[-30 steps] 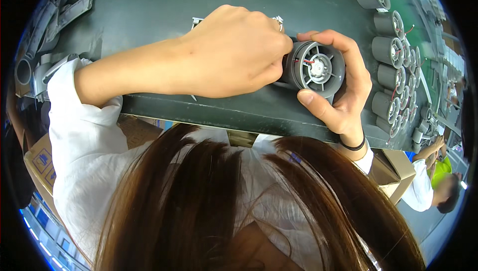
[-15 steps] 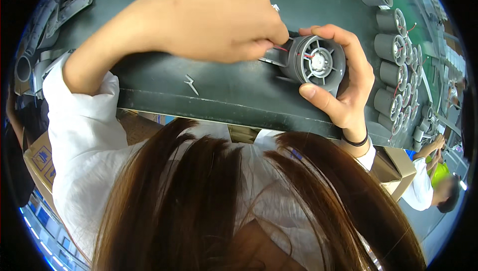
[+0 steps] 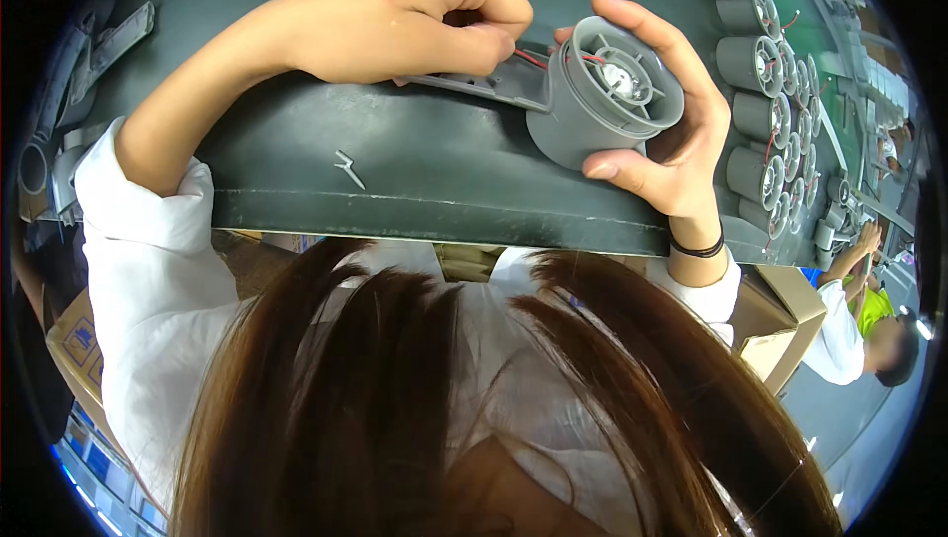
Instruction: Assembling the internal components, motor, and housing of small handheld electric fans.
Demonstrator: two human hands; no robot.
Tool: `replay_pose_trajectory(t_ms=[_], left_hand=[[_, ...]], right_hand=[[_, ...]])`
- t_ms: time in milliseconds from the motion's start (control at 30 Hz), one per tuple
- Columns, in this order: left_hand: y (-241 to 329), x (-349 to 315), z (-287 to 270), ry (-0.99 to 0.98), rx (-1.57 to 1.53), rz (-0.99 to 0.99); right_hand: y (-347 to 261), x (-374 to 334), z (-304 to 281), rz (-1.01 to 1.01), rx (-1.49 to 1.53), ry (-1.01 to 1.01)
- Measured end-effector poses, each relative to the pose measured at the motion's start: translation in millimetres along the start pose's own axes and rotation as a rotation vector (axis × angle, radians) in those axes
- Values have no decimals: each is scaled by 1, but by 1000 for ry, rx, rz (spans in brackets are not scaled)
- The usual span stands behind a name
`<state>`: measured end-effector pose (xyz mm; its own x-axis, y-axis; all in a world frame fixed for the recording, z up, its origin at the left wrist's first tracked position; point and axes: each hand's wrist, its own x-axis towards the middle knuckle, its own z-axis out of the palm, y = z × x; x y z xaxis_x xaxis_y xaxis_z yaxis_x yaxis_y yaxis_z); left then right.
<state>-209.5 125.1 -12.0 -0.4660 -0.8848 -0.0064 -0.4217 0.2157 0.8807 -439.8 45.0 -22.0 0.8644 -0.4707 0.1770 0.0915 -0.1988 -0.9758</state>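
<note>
My right hand [image 3: 681,113] wraps round a grey round housing [image 3: 568,108], thumb at its near side and fingers over the far side. Inside its ring sits a spoked hub with a shiny metal middle. A narrow grey handle shell [image 3: 474,89] runs left from the housing, its hollow side facing up. Red wire [image 3: 530,60] leads out of the housing toward my left hand [image 3: 434,19], whose fingers are curled in a pinch on it above the shell. The wire's far end is hidden by those fingers.
A small forked light-grey piece [image 3: 349,170] lies near the edge of the dark table [image 3: 444,203]. Several similar grey housings [image 3: 748,64] stand in rows at right. Grey plastic shells [image 3: 114,48] are piled at left. A cardboard box [image 3: 780,315] and another person [image 3: 844,340] are at lower right.
My left hand has drawn back leftward from the housing, so more of the handle shell and red wire shows. The housing is tilted somewhat differently in my right hand. The whole view has shifted slightly.
</note>
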Motion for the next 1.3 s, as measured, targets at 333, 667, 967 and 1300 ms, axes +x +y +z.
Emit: replay_pose_trajectory(t_ms=[333,667,967,1300], left_hand=[[2,-1,7,86,-71,15],[5,-1,13,163,-23,-12],[2,0,19,214,55,5],[-1,-6,16,138,661,304]], right_hand=[[-2,-1,2,-12,-200,21],[0,-1,12,-3,-104,126],[3,2,9,-33,-305,158],[9,3,13,-179,-510,187]])
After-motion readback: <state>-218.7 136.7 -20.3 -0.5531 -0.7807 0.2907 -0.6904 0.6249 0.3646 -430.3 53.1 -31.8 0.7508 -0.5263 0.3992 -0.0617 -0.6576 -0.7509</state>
